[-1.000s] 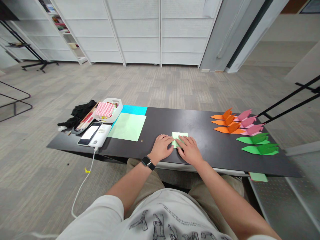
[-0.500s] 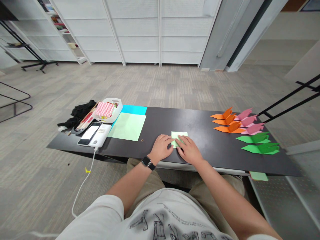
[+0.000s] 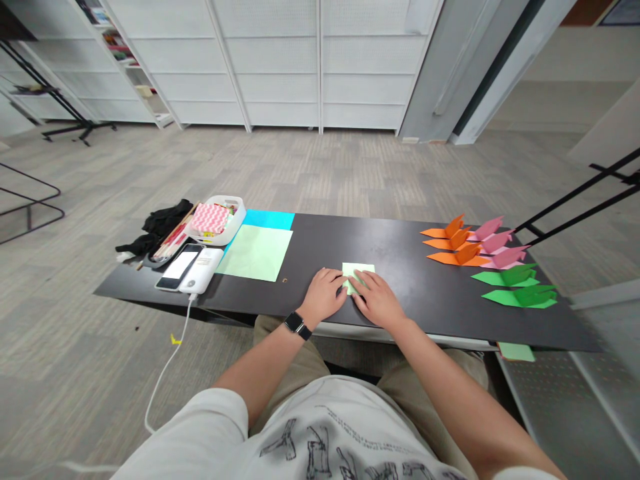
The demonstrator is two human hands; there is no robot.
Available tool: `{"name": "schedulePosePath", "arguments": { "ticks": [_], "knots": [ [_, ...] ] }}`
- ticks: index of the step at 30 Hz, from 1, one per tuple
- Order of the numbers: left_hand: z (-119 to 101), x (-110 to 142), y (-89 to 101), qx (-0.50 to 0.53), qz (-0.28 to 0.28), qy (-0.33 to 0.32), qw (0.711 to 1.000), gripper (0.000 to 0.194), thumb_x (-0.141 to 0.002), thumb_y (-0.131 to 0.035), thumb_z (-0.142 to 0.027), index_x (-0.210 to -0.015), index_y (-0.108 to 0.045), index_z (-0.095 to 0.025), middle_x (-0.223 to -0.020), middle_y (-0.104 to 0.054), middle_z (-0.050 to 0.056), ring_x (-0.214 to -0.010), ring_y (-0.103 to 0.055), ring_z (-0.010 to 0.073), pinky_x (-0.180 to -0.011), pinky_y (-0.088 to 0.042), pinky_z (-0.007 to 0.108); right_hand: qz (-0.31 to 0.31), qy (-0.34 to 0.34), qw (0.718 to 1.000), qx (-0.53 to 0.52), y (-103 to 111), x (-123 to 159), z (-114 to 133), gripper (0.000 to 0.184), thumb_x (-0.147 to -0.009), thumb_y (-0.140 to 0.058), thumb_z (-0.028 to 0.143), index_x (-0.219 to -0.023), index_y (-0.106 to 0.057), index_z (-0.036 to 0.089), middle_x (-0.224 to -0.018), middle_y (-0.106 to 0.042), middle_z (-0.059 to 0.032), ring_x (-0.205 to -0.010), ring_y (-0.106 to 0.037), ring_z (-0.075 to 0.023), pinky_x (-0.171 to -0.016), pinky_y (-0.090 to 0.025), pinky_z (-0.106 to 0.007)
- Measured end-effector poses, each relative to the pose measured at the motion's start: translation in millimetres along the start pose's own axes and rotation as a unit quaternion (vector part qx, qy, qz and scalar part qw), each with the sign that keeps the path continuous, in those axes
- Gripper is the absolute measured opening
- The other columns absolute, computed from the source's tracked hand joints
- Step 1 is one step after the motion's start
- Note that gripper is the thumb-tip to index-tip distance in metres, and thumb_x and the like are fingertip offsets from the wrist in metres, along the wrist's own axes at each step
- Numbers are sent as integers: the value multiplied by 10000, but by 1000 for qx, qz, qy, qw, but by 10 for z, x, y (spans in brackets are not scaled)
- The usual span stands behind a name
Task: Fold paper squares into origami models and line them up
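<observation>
A small pale green square of folded paper (image 3: 361,268) lies flat on the dark table in front of me. My left hand (image 3: 324,292), with a black watch at its wrist, rests at the paper's left edge, fingers stretched out. My right hand (image 3: 376,297) lies across the paper's right and lower part, its fingers extended and pressing on it. Both hands cover much of the lower paper, so its folds there are hidden. Neither hand grips anything.
On the right stand folded paper cranes in orange (image 3: 457,243), pink (image 3: 500,243) and green (image 3: 520,295). To the left lie a large light green sheet (image 3: 257,252), a blue sheet (image 3: 270,219), a white basket (image 3: 240,217), a phone (image 3: 180,267) and a corded white power bank (image 3: 201,270).
Almost nothing differs. My right hand has shifted very slightly left on the paper; the left hand stays at the paper's edge.
</observation>
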State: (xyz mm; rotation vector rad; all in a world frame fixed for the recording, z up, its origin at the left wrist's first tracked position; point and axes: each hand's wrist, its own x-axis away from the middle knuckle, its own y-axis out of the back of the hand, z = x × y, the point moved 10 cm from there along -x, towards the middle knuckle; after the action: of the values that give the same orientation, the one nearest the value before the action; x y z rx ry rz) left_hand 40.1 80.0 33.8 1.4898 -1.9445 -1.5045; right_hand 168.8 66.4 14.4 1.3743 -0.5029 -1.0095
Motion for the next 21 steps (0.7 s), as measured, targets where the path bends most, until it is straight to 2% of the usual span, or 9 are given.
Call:
{"name": "schedulePosePath", "arguments": {
  "ticks": [5,11,14,17,21],
  "knots": [
    [-18,8,-32,-20,17,-3,1000,362,-1025,-631,-332,-1376,-695,-271,-1506,-632,87,-1323,-575,286,-1241,-404,550,2,6,1000,-2,-9,-13,5,507,-1073,-503,362,-1550,-596,219,-1609,-560,-132,-1461,-499,-337,-1229,-426,-551],
    [5,11,-64,-27,22,-3,999,380,-1040,-601,-323,-1406,-684,-259,-1479,-679,63,-1296,-571,286,-1213,-423,536,-10,11,999,-49,-4,-6,-49,504,-1075,-505,374,-1540,-600,203,-1601,-566,-141,-1454,-513,-318,-1233,-429,-540],
    [11,10,-62,-33,20,-3,999,355,-1042,-598,-328,-1368,-710,-244,-1480,-683,58,-1282,-574,293,-1191,-443,534,-58,-7,994,-97,99,-4,-233,461,-1086,-485,367,-1493,-640,215,-1546,-612,-129,-1416,-557,-281,-1214,-461,-503],
    [13,9,-70,-37,21,-5,999,345,-1039,-602,-332,-1353,-720,-250,-1495,-675,50,-1284,-572,295,-1193,-442,542,-106,-52,989,-91,205,-9,-539,369,-1070,-513,357,-1331,-754,256,-1411,-703,-108,-1344,-603,-292,-1183,-479,-524],
    [17,5,-90,-39,22,-8,999,353,-1049,-578,-337,-1366,-713,-260,-1499,-670,44,-1282,-570,294,-1186,-450,548,-75,-54,994,-52,149,-44,-776,339,-1046,-559,355,-1283,-790,281,-1319,-762,-86,-1298,-632,-309,-1147,-484,-543]
  ]
}}
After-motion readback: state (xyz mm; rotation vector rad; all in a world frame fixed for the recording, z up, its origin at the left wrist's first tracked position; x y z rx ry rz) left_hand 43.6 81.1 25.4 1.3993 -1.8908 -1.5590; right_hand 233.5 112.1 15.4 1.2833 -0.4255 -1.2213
